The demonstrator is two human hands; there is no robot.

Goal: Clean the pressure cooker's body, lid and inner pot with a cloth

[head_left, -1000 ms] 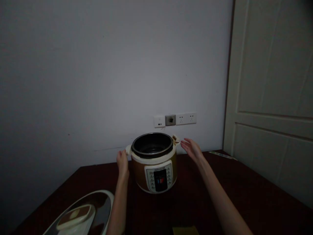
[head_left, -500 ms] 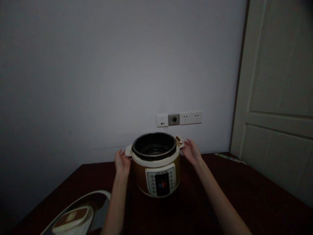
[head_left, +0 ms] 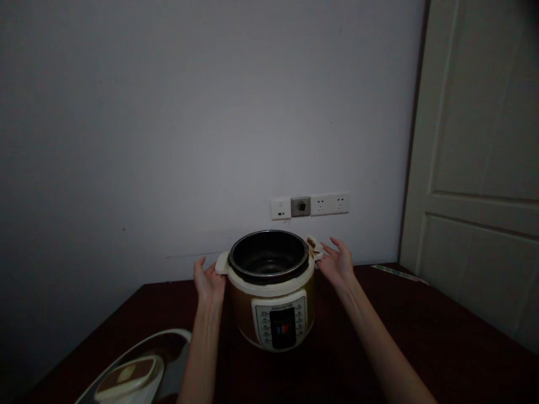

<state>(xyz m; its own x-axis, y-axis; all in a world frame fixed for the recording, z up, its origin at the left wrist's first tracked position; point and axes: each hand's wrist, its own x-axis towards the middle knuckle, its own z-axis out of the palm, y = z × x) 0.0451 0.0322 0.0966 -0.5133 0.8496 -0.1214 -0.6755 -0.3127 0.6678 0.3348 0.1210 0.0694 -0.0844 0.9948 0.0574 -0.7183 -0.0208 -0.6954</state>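
Observation:
An electric pressure cooker (head_left: 242,306) with a golden-brown body, white rim and dark control panel is upright at the centre, lidless. Its dark inner pot (head_left: 269,259) sits inside, with nothing visible in it. My left hand (head_left: 209,282) has its fingers under the white left side handle (head_left: 222,264), the thumb raised apart. My right hand (head_left: 338,265) supports the right side handle (head_left: 315,248) from below, thumb also raised. The handles hide some fingertips. Whether the cooker's base touches the table cannot be told in the dim light.
The oval cooker lid (head_left: 126,375) lies on the dark red table (head_left: 404,320) at front left, partly behind my left forearm. A patterned strip (head_left: 400,274) rests near the back right edge. Wall sockets (head_left: 329,204) sit behind the cooker, and a panelled door (head_left: 471,168) stands at right.
The cooker has come slightly nearer and to the right, turning a little, with both hands at its handles. The view has shifted slightly; the lid stays on the table.

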